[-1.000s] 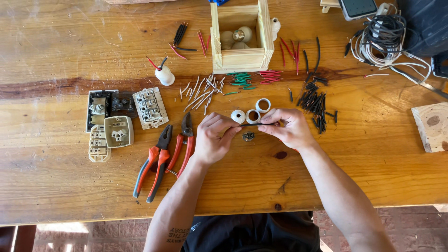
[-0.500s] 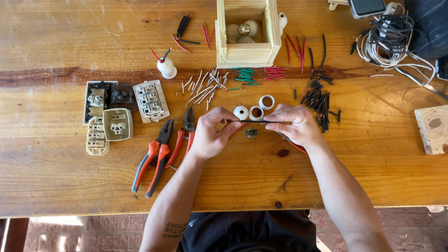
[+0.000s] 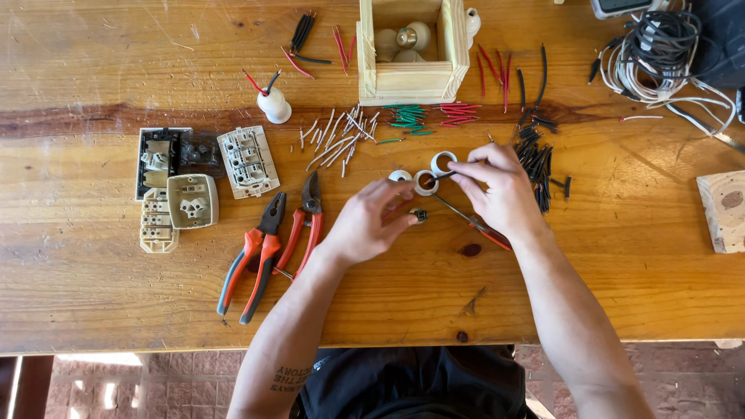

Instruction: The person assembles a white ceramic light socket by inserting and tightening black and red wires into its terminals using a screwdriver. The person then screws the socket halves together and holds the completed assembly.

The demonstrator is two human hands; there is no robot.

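While both hands meet at the middle of the bench, the scene from largest to smallest:

Bench: a broad varnished wooden plank table [image 3: 155,70], with a dark grain streak running across it.
Box: an open pale pine box [image 3: 411,74] at the far edge, with light bulbs inside.
Cable: a tangled bundle of white and black wire [image 3: 660,54] at the far right.
Switch parts: cream and black plastic wall-switch pieces [image 3: 194,174] lying left of the hands.
Cutters: two red-handled pliers [image 3: 268,244] just left of the left wrist.
Right hand [image 3: 500,190]: thumb and fingers pinched shut on a short black wire [image 3: 439,178], its tip at the white rings.
Left hand [image 3: 372,221]: fingers curled, tips closed on a small dark metal fitting [image 3: 420,215] resting on the table.
Rings: three small white round plastic socket rings [image 3: 424,182] between the two hands, touching one another.
Offcuts: short black wire pieces [image 3: 539,151] just right of the right hand.
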